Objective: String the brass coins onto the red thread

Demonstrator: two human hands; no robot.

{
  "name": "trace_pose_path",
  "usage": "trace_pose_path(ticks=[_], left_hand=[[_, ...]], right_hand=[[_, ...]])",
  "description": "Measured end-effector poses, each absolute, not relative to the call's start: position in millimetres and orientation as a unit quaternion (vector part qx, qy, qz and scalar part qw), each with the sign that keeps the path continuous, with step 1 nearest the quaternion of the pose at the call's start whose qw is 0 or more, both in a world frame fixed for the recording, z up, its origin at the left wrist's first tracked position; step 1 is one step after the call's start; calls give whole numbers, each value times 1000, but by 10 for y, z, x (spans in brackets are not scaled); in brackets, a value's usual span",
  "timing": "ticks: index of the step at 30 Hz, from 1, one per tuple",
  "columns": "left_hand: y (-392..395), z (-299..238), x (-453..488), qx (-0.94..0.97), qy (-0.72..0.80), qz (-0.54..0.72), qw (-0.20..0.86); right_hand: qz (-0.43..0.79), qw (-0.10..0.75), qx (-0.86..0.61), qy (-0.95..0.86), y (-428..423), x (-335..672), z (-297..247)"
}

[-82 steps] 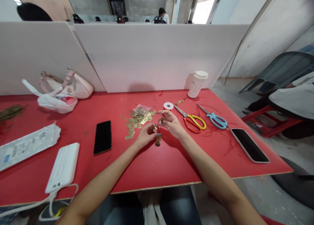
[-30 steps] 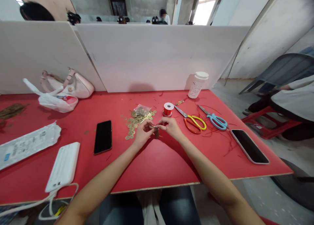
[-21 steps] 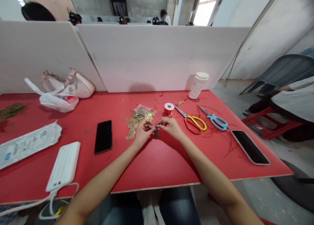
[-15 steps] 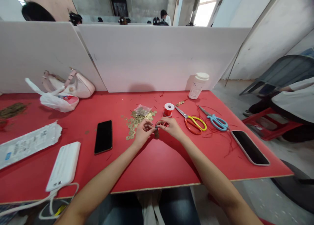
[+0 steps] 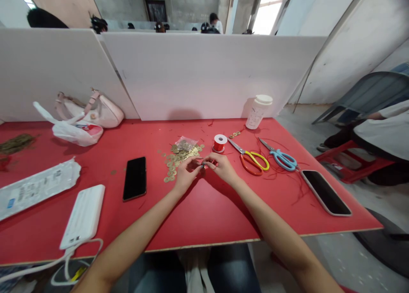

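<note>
My left hand (image 5: 187, 172) and my right hand (image 5: 223, 166) meet fingertip to fingertip, low over the red table. Pinched between them is a small round coin (image 5: 203, 165), mostly covered by the fingers and looking dark. A thin red cord seems to run at the right fingertips, though the fingers hide most of it. Just beyond my left hand lies a loose pile of brass-coloured coins with square holes (image 5: 174, 160), beside a clear plastic bag (image 5: 187, 142). Behind my right hand stands a spool of red cord (image 5: 220, 143).
Yellow-and-red-handled scissors (image 5: 255, 161), blue-handled scissors (image 5: 284, 160) and scraps of red cord lie to the right, near a phone (image 5: 326, 192) and a white cup (image 5: 258, 111). On the left are another phone (image 5: 134, 178), a power bank (image 5: 83, 216) and a handbag (image 5: 107, 109).
The coin that hung below my fingertips has been drawn up between them and shows less. Both hands have stayed in nearly the same place.
</note>
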State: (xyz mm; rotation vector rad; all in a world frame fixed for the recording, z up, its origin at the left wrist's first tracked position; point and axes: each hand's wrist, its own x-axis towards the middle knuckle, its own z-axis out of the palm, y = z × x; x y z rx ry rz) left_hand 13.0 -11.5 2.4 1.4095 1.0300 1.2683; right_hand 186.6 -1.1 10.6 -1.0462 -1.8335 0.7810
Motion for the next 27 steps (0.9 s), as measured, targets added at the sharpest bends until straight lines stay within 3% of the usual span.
trace_pose_path(ticks=[5, 17, 27], left_hand=[[-110, 0, 121, 581, 409, 516, 478], [-122, 69, 71, 715, 401, 527, 224], [-161, 159, 88, 711, 389, 529, 254]], right_hand=[[326, 441, -424, -721, -3, 1845, 95], [363, 436, -440, -696, -42, 1765, 79], [375, 442, -434, -690, -14, 1782, 95]])
